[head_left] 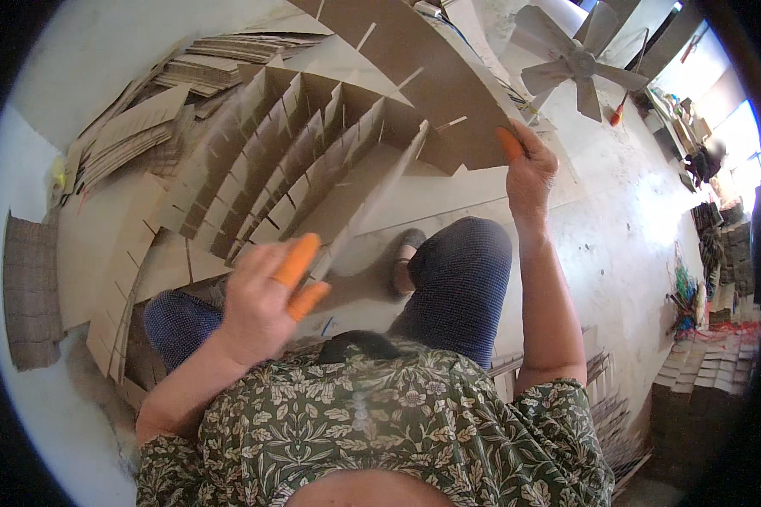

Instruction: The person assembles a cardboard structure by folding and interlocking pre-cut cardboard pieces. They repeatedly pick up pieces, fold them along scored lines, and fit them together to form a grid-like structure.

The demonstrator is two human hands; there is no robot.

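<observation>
A cardboard divider (266, 160), made of several slotted strips standing on edge, fans out in front of me at the left. My left hand (266, 291) is at its near end, slightly blurred. Orange covers sit on its forefinger and thumb, which are spread apart beside the end of the nearest strip; whether they touch it is hard to see. My right hand (531, 165), also with an orange finger cover, pinches the near end of a long slotted cardboard strip (448, 89). That strip is raised to the right of the divider and runs out past the top edge.
Stacks of cardboard strips (135, 135) lie at the far left, and a brown bundle (34, 291) rests by the left wall. A fan with pale blades (577, 63) stands at the far right. More cardboard piles (702, 363) and colourful strings (685, 287) line the right side.
</observation>
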